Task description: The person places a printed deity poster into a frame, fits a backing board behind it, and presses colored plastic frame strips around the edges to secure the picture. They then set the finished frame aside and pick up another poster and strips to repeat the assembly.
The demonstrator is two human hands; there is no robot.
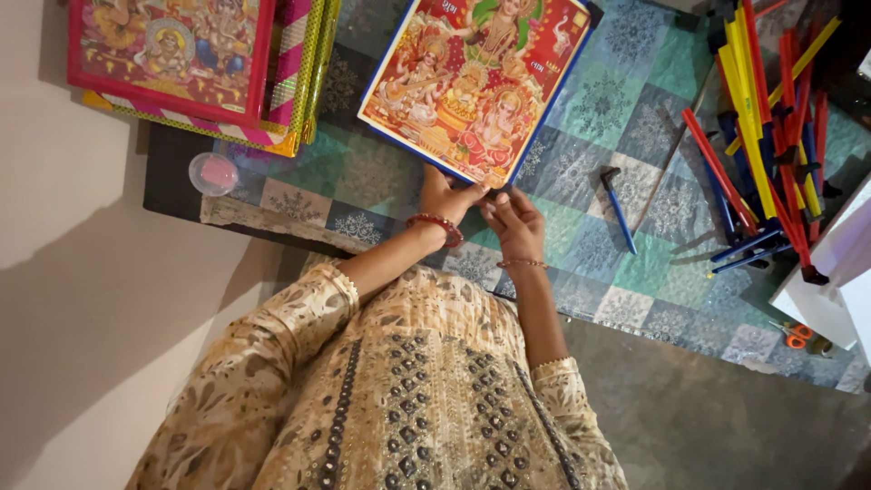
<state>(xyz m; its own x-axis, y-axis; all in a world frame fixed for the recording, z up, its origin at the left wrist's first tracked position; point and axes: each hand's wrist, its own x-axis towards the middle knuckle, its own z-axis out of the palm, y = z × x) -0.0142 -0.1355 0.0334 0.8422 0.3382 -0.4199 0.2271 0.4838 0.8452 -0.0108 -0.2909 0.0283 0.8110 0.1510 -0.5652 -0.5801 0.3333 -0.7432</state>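
Note:
A picture (472,82) with a blue border and a red and gold printed scene lies on a patterned teal mat (599,263). My left hand (445,195), with a red bangle at the wrist, grips the picture's near edge. My right hand (513,222), wearing a thin bangle, is right beside it, with its fingers bunched and touching the same edge. Whether the right fingers hold something small cannot be told.
A stack of pink-framed pictures (181,63) sits at the top left, with a small round pink-lidded tub (214,174) below it. A blue-handled hammer (617,204) lies right of my hands. Red, yellow and blue strips (771,136), a white board (830,290) and orange scissors (797,336) are at the right.

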